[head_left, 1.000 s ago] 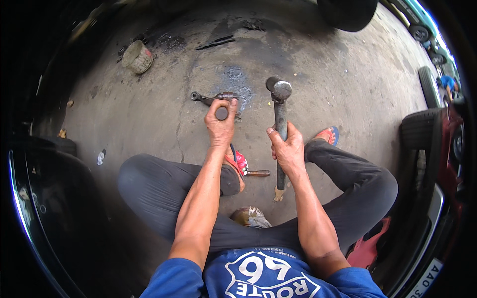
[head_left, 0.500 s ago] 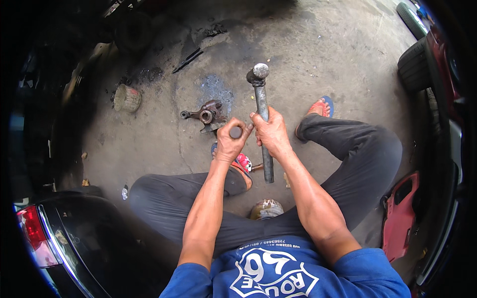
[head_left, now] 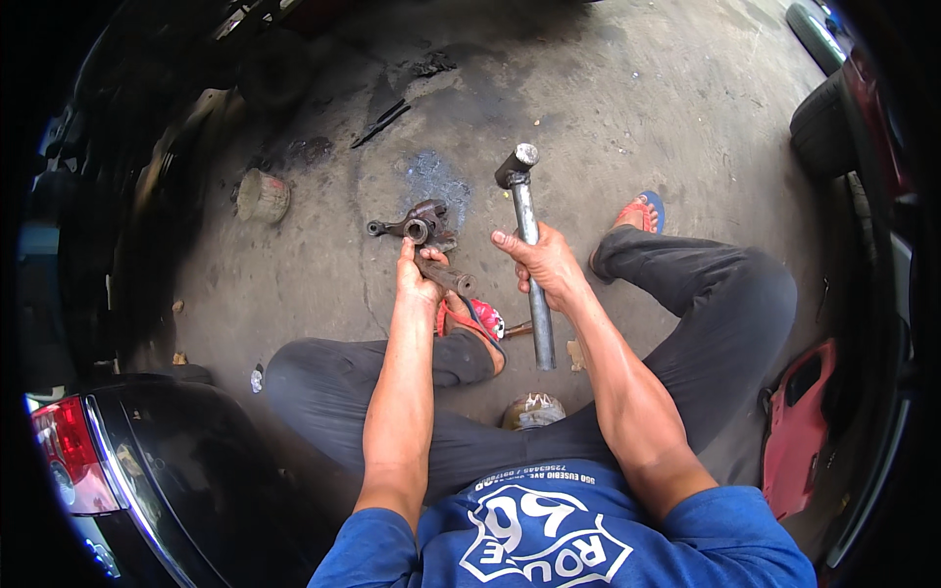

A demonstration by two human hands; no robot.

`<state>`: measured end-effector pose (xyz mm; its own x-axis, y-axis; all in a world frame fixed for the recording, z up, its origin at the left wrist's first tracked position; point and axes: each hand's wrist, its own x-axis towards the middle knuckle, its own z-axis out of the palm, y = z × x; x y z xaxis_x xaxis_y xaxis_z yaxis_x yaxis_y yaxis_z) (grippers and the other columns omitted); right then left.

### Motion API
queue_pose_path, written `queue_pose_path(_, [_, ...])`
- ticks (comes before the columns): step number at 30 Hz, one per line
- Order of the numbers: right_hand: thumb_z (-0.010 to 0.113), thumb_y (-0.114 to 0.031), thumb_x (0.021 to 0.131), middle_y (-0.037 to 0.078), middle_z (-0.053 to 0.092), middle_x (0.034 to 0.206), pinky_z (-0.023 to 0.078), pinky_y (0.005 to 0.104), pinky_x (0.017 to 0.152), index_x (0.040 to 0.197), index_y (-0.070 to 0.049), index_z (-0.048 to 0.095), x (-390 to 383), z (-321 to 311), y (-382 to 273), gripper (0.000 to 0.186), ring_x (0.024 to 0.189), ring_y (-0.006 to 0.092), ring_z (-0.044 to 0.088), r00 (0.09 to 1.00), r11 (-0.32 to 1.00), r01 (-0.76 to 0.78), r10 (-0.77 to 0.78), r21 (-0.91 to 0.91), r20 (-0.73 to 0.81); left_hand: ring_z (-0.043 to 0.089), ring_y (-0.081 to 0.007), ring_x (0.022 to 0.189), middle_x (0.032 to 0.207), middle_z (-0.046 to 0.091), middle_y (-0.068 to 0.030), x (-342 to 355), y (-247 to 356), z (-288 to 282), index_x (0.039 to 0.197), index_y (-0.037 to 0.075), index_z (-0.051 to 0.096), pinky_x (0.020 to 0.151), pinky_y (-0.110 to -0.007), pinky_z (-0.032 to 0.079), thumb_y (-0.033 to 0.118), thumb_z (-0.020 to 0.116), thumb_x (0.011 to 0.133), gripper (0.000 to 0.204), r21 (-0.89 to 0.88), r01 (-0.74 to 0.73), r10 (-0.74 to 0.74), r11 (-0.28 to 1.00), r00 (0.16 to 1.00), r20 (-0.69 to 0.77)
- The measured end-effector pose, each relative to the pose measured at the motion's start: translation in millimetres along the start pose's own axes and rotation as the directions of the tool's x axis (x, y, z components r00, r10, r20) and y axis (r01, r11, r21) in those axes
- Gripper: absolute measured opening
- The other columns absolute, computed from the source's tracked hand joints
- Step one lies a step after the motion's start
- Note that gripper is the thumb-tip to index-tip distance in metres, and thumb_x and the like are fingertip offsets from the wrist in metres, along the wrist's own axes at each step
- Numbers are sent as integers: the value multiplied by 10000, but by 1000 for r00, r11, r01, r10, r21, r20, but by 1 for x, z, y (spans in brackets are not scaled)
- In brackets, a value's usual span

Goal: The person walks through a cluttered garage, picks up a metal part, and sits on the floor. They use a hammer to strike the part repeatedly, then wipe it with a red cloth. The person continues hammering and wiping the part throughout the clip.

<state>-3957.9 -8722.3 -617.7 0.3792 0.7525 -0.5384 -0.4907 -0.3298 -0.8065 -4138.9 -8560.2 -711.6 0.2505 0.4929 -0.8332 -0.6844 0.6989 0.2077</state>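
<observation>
My right hand [head_left: 549, 263] is closed around the metal pipe handle of a sledgehammer [head_left: 524, 201], its thumb lifted off the handle. The hammer's head points away from me and the handle's end hangs over the ground between my legs. In my turned-up left hand [head_left: 420, 282] lies a thick, rusty steel bar [head_left: 451, 278], its round end facing right, the fingers loosely about it. Just beyond that hand, a greasy steering knuckle [head_left: 427, 218] with a round bore rests on the concrete. My left fingertips overlap its near edge; whether they touch it I cannot tell.
A dirty bucket [head_left: 263, 197] lies at the left, with dark strips [head_left: 380, 124] farther back. A jar-like container [head_left: 533, 412] stands between my thighs. Beside my left foot is a red-and-white packet [head_left: 488, 319]. A black car [head_left: 176, 470] and a red panel [head_left: 799, 431] flank me.
My left hand has moved left and turned palm up, tipping the steel bar from end-on to lying sideways. The right hand has shifted slightly right with the hammer, its thumb now raised.
</observation>
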Motion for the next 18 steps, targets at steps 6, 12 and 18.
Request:
queue_pose_path(6, [892,-227,853,-17,569,667,421,248,396,961,-73,549,-5,19,8,391,478,62,504,964,998,-11,-5,59,264,561,-161,602,688,535,-14,5,-2,4,955,105,563,550,-304,561,403,670,1027,324,-63,-35,38,997,998,45])
queue_pose_path(12, [844,-165,893,10,631,714,432,236,393,1081,-30,593,-13,24,18,341,469,58,520,951,995,0,32,-103,308,525,-108,581,704,520,3,-9,-6,9,920,105,538,536,-269,529,338,680,1018,289,21,35,-38,999,975,218])
queue_pose_path(18, [828,-139,900,20,638,758,460,239,394,1118,-6,623,-4,23,22,327,474,59,528,967,994,-3,30,-106,252,508,-112,562,703,495,16,-36,-3,30,874,155,476,517,-322,473,466,641,1022,381,155,-419,367,895,887,279])
